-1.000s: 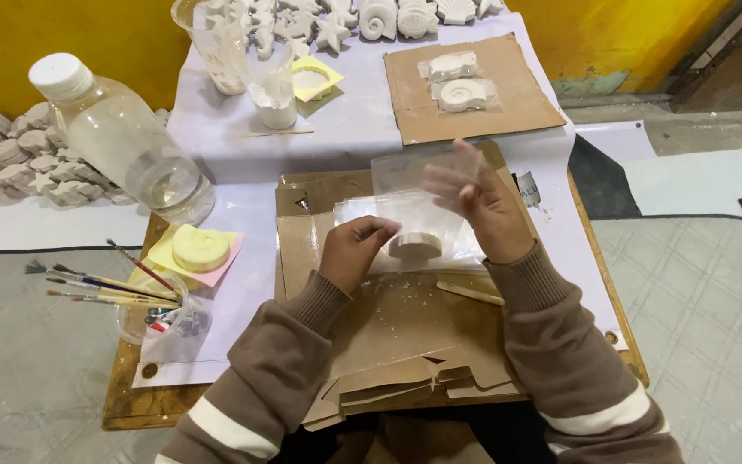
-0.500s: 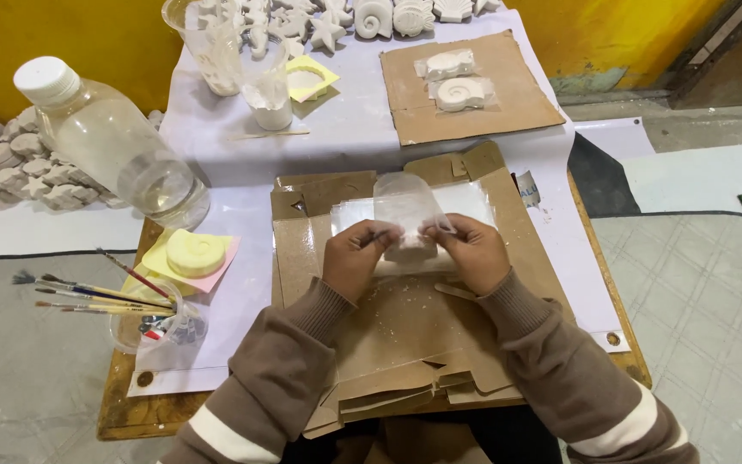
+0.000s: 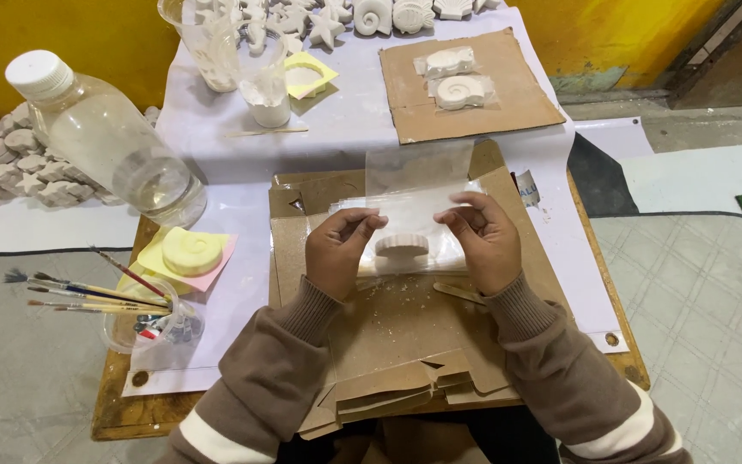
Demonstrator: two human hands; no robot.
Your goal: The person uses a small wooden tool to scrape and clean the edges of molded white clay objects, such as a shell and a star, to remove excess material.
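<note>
Nearest to us: flattened cardboard sheets cover our edge of the table, dusted with white crumbs.
Left hand: our left hand pinches the near left edge of a clear plastic bag, the grip closed on the film.
Right hand: our right hand has its grip clamped on the bag's right edge, thumb and fingers together.
The piece: a small white plaster cast sits between our hands, apparently at the bag's mouth; we cannot tell whether it is inside the film or under it.
To our left: paintbrushes rest in a clear cup, just beside a yellow mould.
Further out: a large plastic bottle stands left; a cardboard square carries two bagged shell casts.
Farthest: a row of bare plaster shells lines the back.
Risk, as we judge it: the film is slack, so a crooked pull could crease it or tip the cast out; plaster chips easily if it knocks the board.
</note>
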